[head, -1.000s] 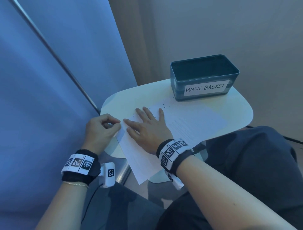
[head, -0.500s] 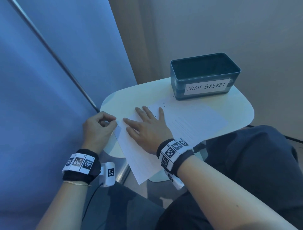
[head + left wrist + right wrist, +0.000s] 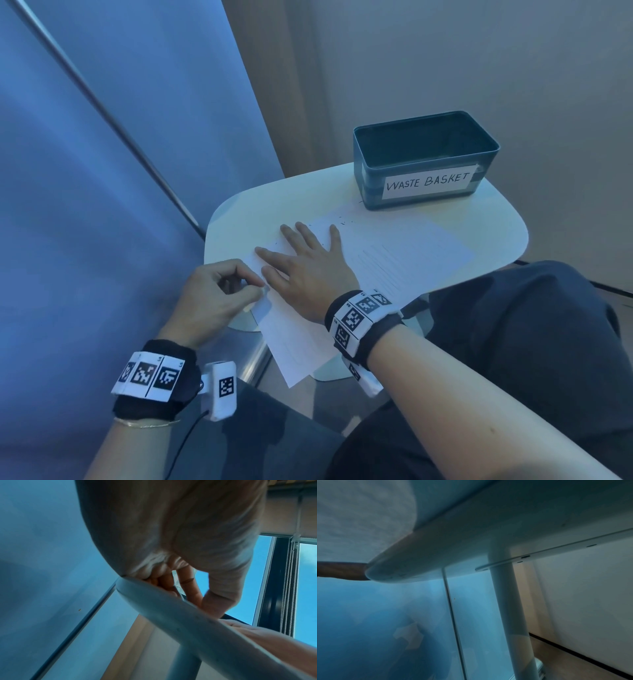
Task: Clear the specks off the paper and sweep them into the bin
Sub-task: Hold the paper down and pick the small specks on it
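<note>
A white sheet of paper (image 3: 394, 260) lies slantwise on the small white table (image 3: 486, 226), its near corner hanging over the edge. Tiny dark specks (image 3: 342, 221) dot its far corner, just in front of the dark teal bin (image 3: 371, 186) labelled WASTE BASKET. My right hand (image 3: 301, 260) rests flat on the sheet's left half, fingers spread and straight. My left hand (image 3: 258, 291) pinches the paper's left edge between thumb and forefinger at the table's rim. In the left wrist view the curled fingers (image 3: 188, 588) sit just above the table edge (image 3: 197, 619).
A blue glass panel (image 3: 102, 205) with a metal bar stands close on the left. A beige wall (image 3: 479, 68) rises behind the bin. My dark-trousered knee (image 3: 513, 325) sits beside the table on the right. The right wrist view looks under the tabletop at its leg (image 3: 506, 608).
My left hand has slid a little nearer and rightward along the paper's left edge, still pinching it. The right hand stays flat on the sheet.
</note>
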